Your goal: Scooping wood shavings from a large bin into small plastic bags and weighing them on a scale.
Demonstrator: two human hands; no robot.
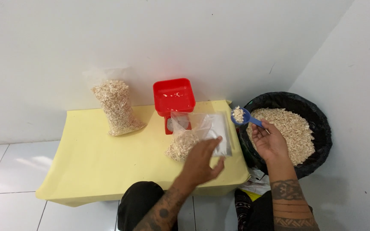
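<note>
My right hand (270, 142) pinched the handle of a blue scoop (241, 116) heaped with pale flakes, held between the black-lined basket (322, 124) and the clear plastic bag (195, 136) lying partly filled on the yellow table (91, 162) before the red scale (173, 97). My left hand (202, 160) hovered over the bag, fingers loosely spread, gripping nothing. I judged the bag light, floppy and slippery, best taken at its mouth; the flakes would spill easily
</note>
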